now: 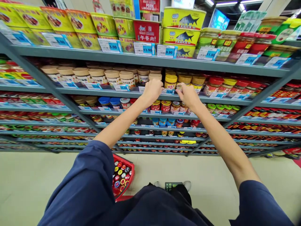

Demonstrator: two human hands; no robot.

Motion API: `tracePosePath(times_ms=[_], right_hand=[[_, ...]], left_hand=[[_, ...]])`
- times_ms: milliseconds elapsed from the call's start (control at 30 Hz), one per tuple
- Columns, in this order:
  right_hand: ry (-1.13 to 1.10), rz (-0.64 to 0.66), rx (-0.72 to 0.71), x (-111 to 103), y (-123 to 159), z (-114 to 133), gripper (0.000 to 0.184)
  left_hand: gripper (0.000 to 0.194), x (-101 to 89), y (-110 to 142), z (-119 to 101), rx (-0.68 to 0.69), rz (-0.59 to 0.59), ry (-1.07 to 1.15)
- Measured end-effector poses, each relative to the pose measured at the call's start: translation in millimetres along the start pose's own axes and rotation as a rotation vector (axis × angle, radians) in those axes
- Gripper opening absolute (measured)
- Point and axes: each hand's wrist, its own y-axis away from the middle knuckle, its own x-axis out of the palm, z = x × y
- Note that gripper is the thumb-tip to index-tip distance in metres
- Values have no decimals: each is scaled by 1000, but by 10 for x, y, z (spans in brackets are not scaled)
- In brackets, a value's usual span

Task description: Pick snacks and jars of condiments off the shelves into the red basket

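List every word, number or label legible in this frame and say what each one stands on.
"PORK LUNCHEON MEAT": red can, top shelf.
"午餐肉": red tin below it.
"13.90": price tag.
"5.00": price tag.
"11.90": price tag.
".90": price tag, first digit unclear.
Jar labels near the left hand and right hand, lower tags, basket lids: too small or blurred.

One view only, from the head-worn camera I'm monitoring. It looks forward and steeply down, close to a grey metal supermarket shelf rack [150, 59] that fills the upper frame. Wide-angle lens bends the shelf edges. Pale tiled floor [35, 182] lies below, both outstretched arms enter from the bottom corners. No second view to overlap with.
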Motion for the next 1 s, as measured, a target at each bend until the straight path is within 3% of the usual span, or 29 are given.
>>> tracePosePath(times_ms=[167, 400, 567, 733, 833, 900, 933, 967, 1000], right_hand=[[-17, -92, -99, -167, -153, -108, 53], [21, 11, -55, -215, -389, 74, 48], [12, -3, -7, -198, -384, 159, 43], [-46, 14, 16, -305, -299, 183, 49], [-230, -140, -11, -124, 164, 210, 57], [-477, -243, 77, 246, 698, 236, 53], [-620, -232, 190, 501, 1010, 250, 48], [-714, -174, 333, 788, 1337, 269, 45], [-751, -32, 485, 1089, 1667, 301, 48]], left_hand=[[42, -51, -128, 32, 105, -90, 62], [46, -41, -461, -77, 45, -34, 57], [44, 18, -463, -50, 68, -46, 75], [34, -166, -360, -217, 70, -29, 99], [38, -130, 54, -210, 86, -151, 223], [46, 149, 589, -108, -26, -224, 336], [50, 366, 936, -45, -184, -163, 376], [54, 614, 1329, 14, -399, 4, 395], [55, 869, 1761, 60, -596, 256, 413]])
